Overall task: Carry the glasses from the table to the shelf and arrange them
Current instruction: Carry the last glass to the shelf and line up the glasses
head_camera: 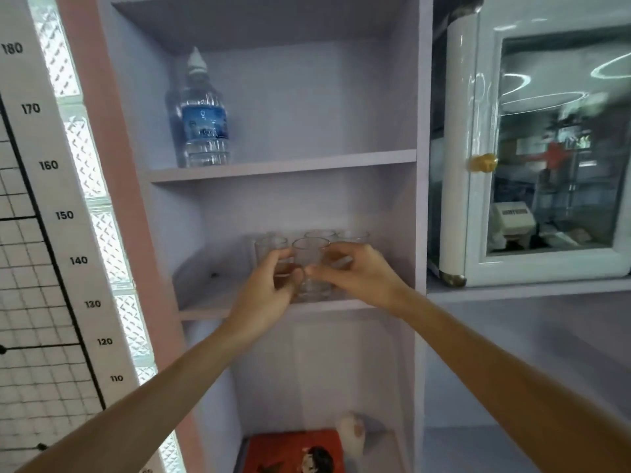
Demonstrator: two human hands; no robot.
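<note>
A tall pale-lilac shelf unit (420,165) is seen from in front, divided into open compartments one above another. To its right a white cabinet with a glass door (553,141) and a gold knob (482,162) is set on a lilac ledge. To its left a height chart (47,165) printed with numbers is fixed beside a pink wall strip.

In the lowest visible compartment a red box (293,450) is laid, with a small pale object just behind it that cannot be made out. In the upper compartment a water bottle (204,114) with a blue label is stood upright at the left.

Both bare forearms are stretched up into the middle compartment, where a cluster of clear glasses (319,235) is gathered on the board, close together and toward the front. The left hand (269,291) is wrapped around the left front glass (270,249), thumb and fingers closed on its side. The right hand (355,273) is closed on the right front glass (336,259). The middle front glass (309,264) is stood between the two hands, with both thumbs touching or nearly touching it. Whether the held glasses are resting on the board cannot be told.
</note>
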